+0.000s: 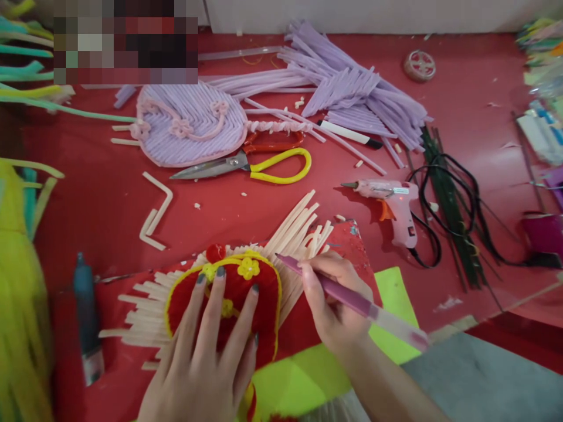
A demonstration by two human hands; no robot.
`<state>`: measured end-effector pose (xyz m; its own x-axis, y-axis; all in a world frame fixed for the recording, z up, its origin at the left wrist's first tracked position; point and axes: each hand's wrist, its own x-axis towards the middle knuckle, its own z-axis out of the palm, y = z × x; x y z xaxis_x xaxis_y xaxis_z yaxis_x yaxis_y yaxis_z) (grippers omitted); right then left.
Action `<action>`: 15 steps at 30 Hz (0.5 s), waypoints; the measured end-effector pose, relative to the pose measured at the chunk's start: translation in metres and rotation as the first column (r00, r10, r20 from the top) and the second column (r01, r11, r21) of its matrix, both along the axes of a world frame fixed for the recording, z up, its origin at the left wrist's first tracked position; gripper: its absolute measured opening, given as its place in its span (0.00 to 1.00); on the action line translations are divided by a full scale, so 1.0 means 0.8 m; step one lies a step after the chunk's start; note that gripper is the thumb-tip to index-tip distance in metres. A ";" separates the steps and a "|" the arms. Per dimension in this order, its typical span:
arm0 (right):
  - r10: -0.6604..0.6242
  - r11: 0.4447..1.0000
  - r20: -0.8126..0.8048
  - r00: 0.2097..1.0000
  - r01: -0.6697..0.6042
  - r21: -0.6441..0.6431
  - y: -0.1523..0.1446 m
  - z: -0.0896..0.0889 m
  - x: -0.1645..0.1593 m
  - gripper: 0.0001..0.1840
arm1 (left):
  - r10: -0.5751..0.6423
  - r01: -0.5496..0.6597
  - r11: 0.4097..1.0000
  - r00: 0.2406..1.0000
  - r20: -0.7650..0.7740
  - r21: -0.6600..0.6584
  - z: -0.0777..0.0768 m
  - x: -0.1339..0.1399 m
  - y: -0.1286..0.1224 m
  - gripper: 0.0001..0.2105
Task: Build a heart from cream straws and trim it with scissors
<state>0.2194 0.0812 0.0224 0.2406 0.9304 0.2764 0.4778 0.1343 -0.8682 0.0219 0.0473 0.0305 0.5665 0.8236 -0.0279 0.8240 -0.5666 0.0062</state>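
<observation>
My left hand (209, 346) lies flat with its fingers spread on a red fan-shaped piece (267, 316) edged in yellow and trimmed with small yellow flowers. Beneath that piece is a layer of cream pipe cleaners (147, 319), sticking out at the left and upper right. Between the fingers of my right hand (338, 302) is a purple marker pen (349, 298). Its dark tip is at the cream pipe cleaners, close to the red piece's right edge; whether it touches them I cannot tell. A red ball (215, 252) sits at the piece's top edge.
A lilac fan (193, 140) and yellow-and-red-handled scissors (281, 167) lie beyond my hands. Lilac pipe cleaners (352, 88) are heaped at the back. To the right are a pink glue gun (389, 202), its black cord, and dark green stems (455, 234). A dark bottle (85, 310) lies left.
</observation>
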 end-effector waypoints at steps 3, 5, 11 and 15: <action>0.061 0.998 0.006 0.998 -0.061 0.008 0.002 0.001 -0.002 0.07 | 0.020 -0.020 0.999 1.000 0.001 -0.029 0.000 0.001 -0.001 0.34; 0.102 0.995 0.013 0.995 -0.102 -0.006 0.002 0.001 -0.002 0.08 | 0.040 -0.040 0.998 0.999 -0.003 -0.044 0.001 0.002 -0.002 0.35; 0.081 0.997 -0.007 0.997 -0.081 -0.011 0.001 0.000 -0.003 0.06 | 0.049 -0.049 0.998 0.999 0.006 -0.049 0.002 0.004 -0.002 0.34; -0.024 0.999 -0.109 0.994 0.019 -0.048 -0.002 -0.004 -0.003 0.05 | 0.047 -0.047 0.999 0.999 0.003 -0.025 0.002 0.005 -0.003 0.34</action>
